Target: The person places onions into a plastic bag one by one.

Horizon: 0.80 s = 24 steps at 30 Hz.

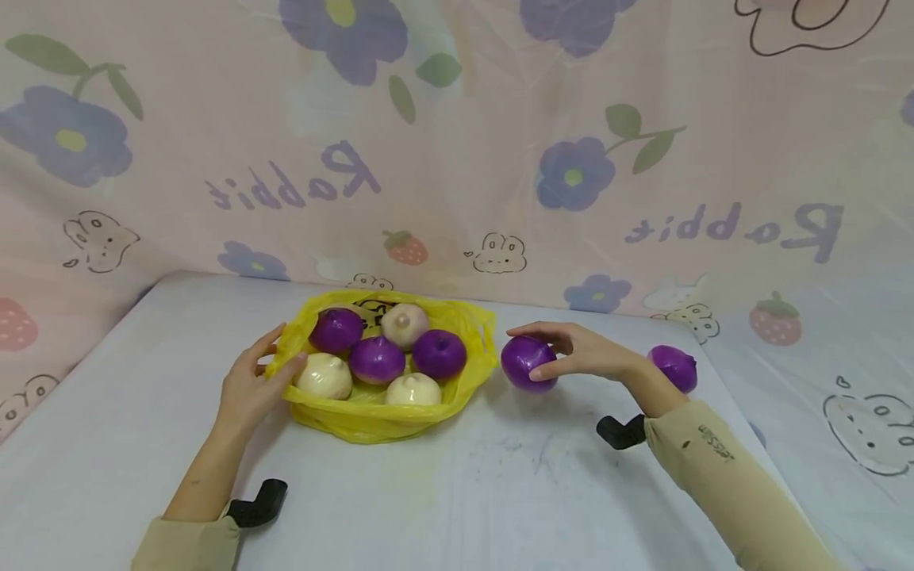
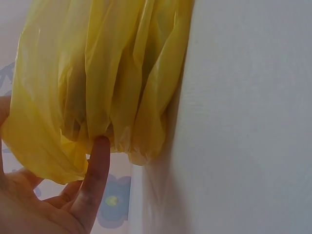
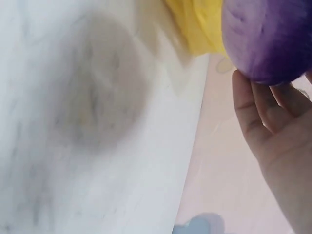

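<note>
My right hand (image 1: 581, 349) grips a glossy purple onion (image 1: 527, 363), thumb on its near side and fingers over the far side. In the right wrist view this onion is held above the white tabletop, its shadow below. Just left of it stands a yellow plastic bag (image 1: 357, 427), its mouth spread wide. My left hand (image 1: 250, 388) holds the bag's left rim between thumb and fingers; the left wrist view shows the yellow film between them. Inside the bag lie three purple onions (image 1: 376, 361) and three whitish ones (image 1: 324, 377).
Another purple onion (image 1: 673, 368) lies at the table's right side, partly behind my right forearm. The table (image 1: 457, 507) has a white cover with grey smudges. A printed pink cloth (image 1: 457, 143) hangs behind it. A black bracket sits at each wrist.
</note>
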Available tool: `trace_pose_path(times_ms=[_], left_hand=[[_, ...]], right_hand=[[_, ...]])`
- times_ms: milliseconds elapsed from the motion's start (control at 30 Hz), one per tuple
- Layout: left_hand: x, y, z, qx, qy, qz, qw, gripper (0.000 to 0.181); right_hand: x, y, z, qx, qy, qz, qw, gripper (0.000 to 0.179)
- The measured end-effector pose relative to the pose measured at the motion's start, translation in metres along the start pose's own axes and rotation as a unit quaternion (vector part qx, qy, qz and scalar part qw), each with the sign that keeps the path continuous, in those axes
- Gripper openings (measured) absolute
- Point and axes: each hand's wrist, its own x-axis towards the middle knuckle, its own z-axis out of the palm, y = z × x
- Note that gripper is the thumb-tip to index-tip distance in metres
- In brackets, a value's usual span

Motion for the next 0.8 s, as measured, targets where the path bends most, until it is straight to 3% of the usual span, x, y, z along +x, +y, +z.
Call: trace_pose_path(times_ms=[533, 800], left_hand=[[0.0, 0.006, 0.001, -0.008, 0.001, -0.03, 0.9995, 0.068], [0.003, 0.007, 0.002, -0.009, -0.001, -0.029, 0.9995, 0.068]], right_hand=[[0.051, -0.035, 0.018, 0.034, -0.011, -0.039, 0.9986, 0.066], [0.079, -0.049, 0.031, 0.043, -0.012, -0.059, 0.9972, 0.066]])
